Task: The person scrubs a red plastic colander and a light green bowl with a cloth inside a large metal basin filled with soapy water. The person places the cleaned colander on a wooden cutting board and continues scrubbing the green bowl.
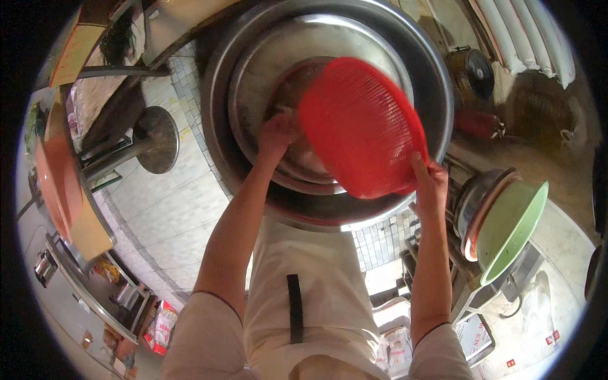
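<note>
My right hand (432,178) grips the rim of a red plastic colander basket (361,128), thumb on the outside. The basket is tilted on its side above a metal basin (242,76). That basin sits within a larger metal basin (430,52). My left hand (275,133) is beside the basket's left edge, over the inner basin. Blur hides its fingertips, and I cannot tell whether they hold anything. A darker round area (294,78) shows at the inner basin's middle, partly covered by the basket.
Stacked bowls, a light green basin (515,232) outermost, stand at the right. A pink basin (61,185) rests on a table (97,232) at the left. Beneath that table is a round metal base (156,140). White sacks (522,38) lie at the upper right.
</note>
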The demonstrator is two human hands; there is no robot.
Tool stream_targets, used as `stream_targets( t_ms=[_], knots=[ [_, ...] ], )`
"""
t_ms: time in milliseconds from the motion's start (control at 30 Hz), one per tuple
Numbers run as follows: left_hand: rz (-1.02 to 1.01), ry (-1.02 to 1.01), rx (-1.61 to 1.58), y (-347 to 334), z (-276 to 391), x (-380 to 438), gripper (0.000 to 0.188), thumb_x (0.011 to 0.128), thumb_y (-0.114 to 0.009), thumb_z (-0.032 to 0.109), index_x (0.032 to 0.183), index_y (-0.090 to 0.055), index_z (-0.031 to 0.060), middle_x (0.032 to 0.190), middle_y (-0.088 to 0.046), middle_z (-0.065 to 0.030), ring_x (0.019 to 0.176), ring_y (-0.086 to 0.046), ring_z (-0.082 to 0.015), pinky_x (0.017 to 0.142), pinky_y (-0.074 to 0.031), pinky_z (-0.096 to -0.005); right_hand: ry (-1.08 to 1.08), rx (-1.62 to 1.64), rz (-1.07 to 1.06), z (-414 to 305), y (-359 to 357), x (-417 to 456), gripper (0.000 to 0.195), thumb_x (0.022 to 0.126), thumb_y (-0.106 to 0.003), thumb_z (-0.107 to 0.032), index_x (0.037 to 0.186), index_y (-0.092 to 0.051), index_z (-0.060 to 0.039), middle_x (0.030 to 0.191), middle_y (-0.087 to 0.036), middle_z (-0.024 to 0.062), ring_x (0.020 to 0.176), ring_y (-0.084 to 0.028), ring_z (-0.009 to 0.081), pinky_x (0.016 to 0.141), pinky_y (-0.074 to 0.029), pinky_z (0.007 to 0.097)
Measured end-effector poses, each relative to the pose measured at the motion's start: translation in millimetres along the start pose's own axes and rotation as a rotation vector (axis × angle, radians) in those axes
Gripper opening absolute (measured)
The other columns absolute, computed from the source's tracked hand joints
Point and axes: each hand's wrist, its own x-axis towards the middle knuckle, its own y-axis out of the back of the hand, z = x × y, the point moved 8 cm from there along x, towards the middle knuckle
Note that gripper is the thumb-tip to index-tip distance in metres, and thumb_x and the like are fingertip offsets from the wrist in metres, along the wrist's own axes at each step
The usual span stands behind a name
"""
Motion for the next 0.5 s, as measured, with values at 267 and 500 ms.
stream_targets(
  t_ms=[267, 500],
  knots=[
    [-0.190, -0.134, 0.088, -73.9, 56.8, -15.7, 0.040, 0.089, -0.049, 0.033, 0.115, -0.061, 0.0050, 0.115, -0.062, -0.0147, 0.109, -0.057, -0.0362, 0.091, -0.047, -0.0423, -0.075, 0.400, 0.178, 41.6, 5.1, 8.4, 0.026, 0.093, -0.062, -0.027, 0.096, -0.063, -0.0013, 0.090, -0.064, 0.0054, 0.081, -0.058, 0.0115, 0.077, -0.047, 0.0250],
    [-0.201, 0.461, -0.558, 20.0, 38.7, -24.9, 0.035, 0.088, -0.058, 0.023, 0.113, -0.062, 0.0000, 0.103, -0.066, -0.0225, 0.100, -0.064, -0.0334, 0.086, -0.050, -0.0390, -0.116, 0.525, 0.262, 63.3, 13.6, 0.1, 0.023, 0.091, -0.064, -0.020, 0.098, -0.062, 0.0014, 0.093, -0.063, 0.0078, 0.086, -0.058, 0.0153, 0.080, -0.048, 0.0283]
  ],
)
